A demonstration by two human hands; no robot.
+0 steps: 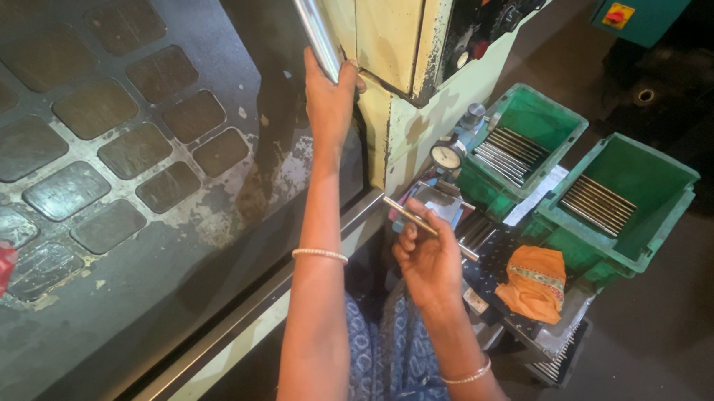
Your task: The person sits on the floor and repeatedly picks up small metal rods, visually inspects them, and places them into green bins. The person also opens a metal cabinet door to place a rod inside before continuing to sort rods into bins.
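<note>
The left hand [328, 98] is reaching up toward twelve o'clock, its fingers curling around the shiny metal handle bar [311, 17] of the machine door [109, 150], thumb pressing against the bar's lower end. The right hand [430, 260] is hovering lower, toward four o'clock from the left, half closed, with thumb and fingers pinching a thin metal rod [410, 217] that is lying nearly level across the fingertips. Just beyond it, at two o'clock, a dial gauge [446, 156] is standing on the cluttered surface [504, 253]. Two green bins [616, 202] holding more rods are sitting farther off at three o'clock, beside an orange cloth [535, 282].
</note>
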